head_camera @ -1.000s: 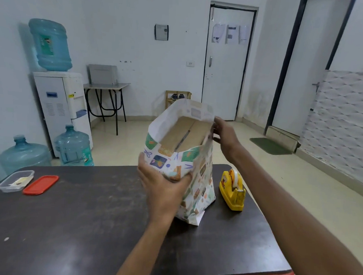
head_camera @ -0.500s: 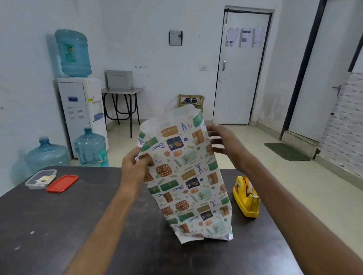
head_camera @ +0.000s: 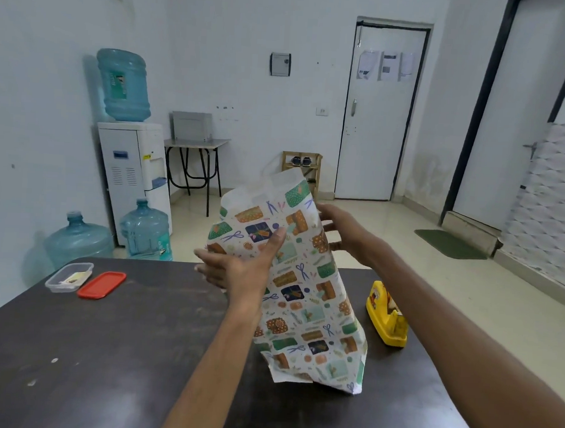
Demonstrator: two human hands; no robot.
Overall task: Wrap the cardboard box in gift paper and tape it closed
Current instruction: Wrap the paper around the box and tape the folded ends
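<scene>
I have the table (head_camera: 103,351) square ahead. On it the gift paper (head_camera: 306,300) stands on its lower end, long axis near upright, top leaning left; the box is hidden, I judge inside. The left hand (head_camera: 239,270) lies flat against its left side, fingers straight. The right hand (head_camera: 342,231), fingers spread, touches the upper right edge. The tape dispenser (head_camera: 388,314) sits just right, nearer that hand.

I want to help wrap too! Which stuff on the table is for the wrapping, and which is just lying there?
For the job:
gift paper
yellow tape dispenser beside it

Just lying about:
clear plastic container
red lid next to it
</scene>
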